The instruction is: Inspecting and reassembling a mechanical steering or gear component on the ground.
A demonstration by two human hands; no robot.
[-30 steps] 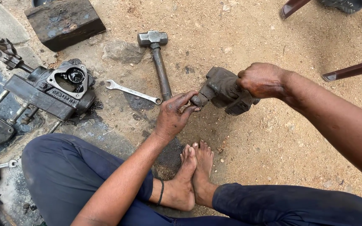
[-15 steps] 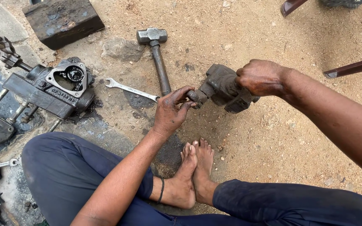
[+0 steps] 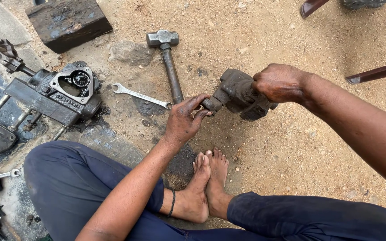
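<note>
Greasy iron made up the thing in hand: a dark, dirty machine part (image 3: pixel 240 93) held just above the sandy ground (image 3: pixel 291 147), in front of the seated person's bare feet (image 3: pixel 206 178). The right hand (image 3: pixel 279 82) was clamped over its thick end from above, steadying it. The left hand (image 3: pixel 185 120) had thumb and fingers pinched round the narrow stub that stuck out of the part toward the person's left, as one grips something to twist or pull it.

By the look of it, the step in hand was working that stub loose by hand while the body was held still. The next move would likely call for a firm counter-hold from the right hand and a better purchase on the oily stub.

A hammer (image 3: pixel 168 62) lay on the ground just beyond the left hand, with a spanner (image 3: pixel 141 95) beside it. Further left sat an oily housing (image 3: pixel 54 93) with an open round bore, and a wooden block (image 3: pixel 68 22) behind it.
</note>
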